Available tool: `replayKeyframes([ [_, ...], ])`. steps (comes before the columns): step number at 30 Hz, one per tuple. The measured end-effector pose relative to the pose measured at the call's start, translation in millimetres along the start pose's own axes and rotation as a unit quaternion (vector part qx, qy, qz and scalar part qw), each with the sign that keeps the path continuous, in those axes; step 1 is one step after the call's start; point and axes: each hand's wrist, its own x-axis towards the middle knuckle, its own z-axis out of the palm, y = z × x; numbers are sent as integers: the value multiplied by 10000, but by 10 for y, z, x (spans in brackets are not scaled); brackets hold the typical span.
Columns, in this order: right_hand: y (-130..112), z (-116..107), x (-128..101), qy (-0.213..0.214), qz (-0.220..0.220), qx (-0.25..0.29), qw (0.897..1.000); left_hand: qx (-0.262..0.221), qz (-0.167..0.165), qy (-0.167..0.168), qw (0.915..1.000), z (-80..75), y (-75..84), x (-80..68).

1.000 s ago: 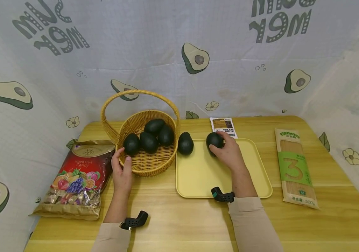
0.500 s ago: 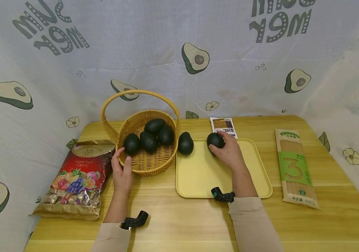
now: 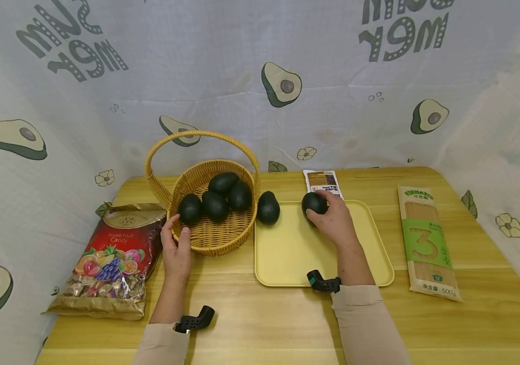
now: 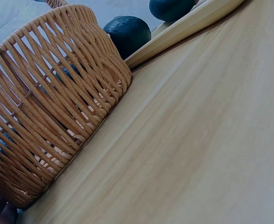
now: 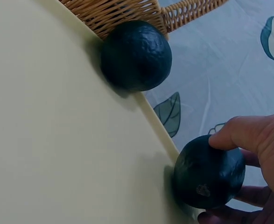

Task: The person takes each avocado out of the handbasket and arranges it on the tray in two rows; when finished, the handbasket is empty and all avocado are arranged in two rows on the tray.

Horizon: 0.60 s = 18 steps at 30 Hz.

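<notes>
My right hand (image 3: 334, 223) holds a dark green avocado (image 3: 313, 203) at the back edge of the yellow tray (image 3: 287, 258). In the right wrist view, the thumb lies on top of this avocado (image 5: 207, 175) and the fingers curl round its far side. Another avocado (image 3: 268, 208) rests at the tray's back left corner, close beside the wicker basket (image 3: 214, 248). Several avocados (image 3: 216, 206) lie inside the basket. My left hand (image 3: 178, 253) grips the basket's front left side, thumb at the rim; in the left wrist view only a bit of it shows at the lower left corner.
A red and gold bag of mixed fruit candy (image 3: 114, 258) lies left of the basket. Behind the tray is a small white packet (image 3: 324, 181). A pack of noodles (image 3: 429, 243) lies to the right. The basket's tall handle (image 3: 200, 133) arches above it, before a hanging cloth (image 3: 223, 76).
The right hand and its avocado have shifted slightly to the right along the tray's back edge. The left hand and the basket stay in place.
</notes>
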Motion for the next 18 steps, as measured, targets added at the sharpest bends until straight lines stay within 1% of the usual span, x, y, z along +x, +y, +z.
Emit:
replayKeyframes([
  [9, -21, 5, 0, -7, -75, 76, 9999, 33, -113, 7, 9999, -1, 6, 4],
  [18, -11, 34, 11, -82, 26, 189, 9998, 87, -128, -5, 9999, -6, 1, -2],
])
